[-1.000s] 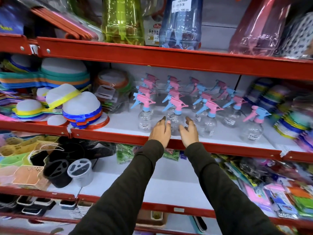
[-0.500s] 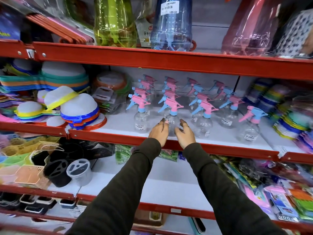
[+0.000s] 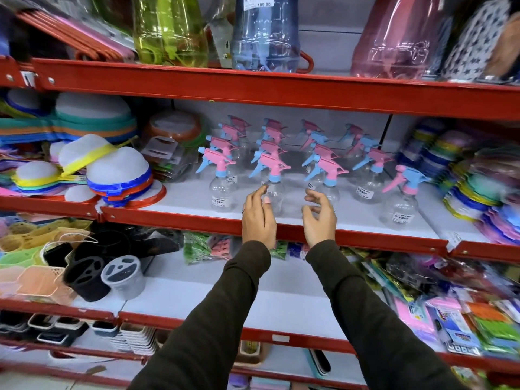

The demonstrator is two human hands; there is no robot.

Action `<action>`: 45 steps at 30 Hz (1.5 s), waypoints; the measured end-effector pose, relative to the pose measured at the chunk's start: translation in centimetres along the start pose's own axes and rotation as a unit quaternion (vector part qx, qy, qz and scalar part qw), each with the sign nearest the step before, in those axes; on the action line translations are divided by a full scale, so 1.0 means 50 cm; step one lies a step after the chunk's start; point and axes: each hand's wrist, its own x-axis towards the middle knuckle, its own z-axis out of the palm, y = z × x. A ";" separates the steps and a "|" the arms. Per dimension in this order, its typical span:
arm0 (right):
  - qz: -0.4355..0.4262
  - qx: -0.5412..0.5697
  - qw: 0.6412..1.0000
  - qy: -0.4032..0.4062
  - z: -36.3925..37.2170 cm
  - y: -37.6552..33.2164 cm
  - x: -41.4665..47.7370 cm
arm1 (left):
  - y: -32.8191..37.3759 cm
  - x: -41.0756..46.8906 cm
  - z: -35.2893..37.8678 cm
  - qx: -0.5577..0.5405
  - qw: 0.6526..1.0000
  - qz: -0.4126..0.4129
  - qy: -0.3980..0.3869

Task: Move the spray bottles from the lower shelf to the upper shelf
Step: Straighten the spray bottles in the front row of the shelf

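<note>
Spray bottles [image 3: 270, 175] stand in rows on the white middle shelf [image 3: 185, 199], clear bodies with pink and blue trigger heads; front row of four, with one more bottle [image 3: 401, 199] set apart to the right near the shelf edge. Left hand [image 3: 257, 218] is raised before the second front bottle, fingers extended and loosely spread, thumb toward the bottle body; whether the fingertips touch the plastic cannot be told, as the clear body blurs behind them. Right hand [image 3: 319, 216] is open with fingers curled, just beside the third front bottle [image 3: 326, 178]; it holds nothing, and contact is likewise unclear. Both hands sit over the red shelf lip [image 3: 197, 222]. Dark sleeves [image 3: 233, 305] cover both arms and hide part of the shelf below. Rear bottle rows overlap and are hard to count. Price labels on the bottles are not legible. Strainers [image 3: 118, 175] lie stacked to the left. On the upper shelf [image 3: 253, 90], large green, blue and pink containers are cut off by the top of the frame. Goods at far right are blurred.
</note>
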 end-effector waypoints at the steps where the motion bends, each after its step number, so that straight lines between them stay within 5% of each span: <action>1: -0.008 0.002 1.000 0.015 -0.012 0.003 0.000 | 0.007 -0.007 0.008 0.000 1.000 0.013 0.005; 9: -0.009 -0.018 0.996 0.088 -0.117 0.031 0.038 | 0.062 -0.024 0.117 0.002 0.992 0.002 -0.123; 17: 0.082 -0.084 0.988 -0.099 -0.154 0.046 0.103 | 0.092 0.024 0.190 0.020 0.964 -0.114 -0.240; 33: 0.064 -0.077 0.989 -0.109 -0.170 0.060 0.099 | 0.083 -0.001 0.198 0.018 0.977 -0.101 -0.189; 41: -0.010 -0.022 1.000 0.011 -0.218 0.070 0.070 | 0.088 -0.067 0.219 0.030 0.999 0.007 -0.024; 45: -0.032 -0.007 0.997 0.073 -0.273 0.085 0.066 | 0.109 -0.098 0.261 0.023 0.999 0.043 -0.021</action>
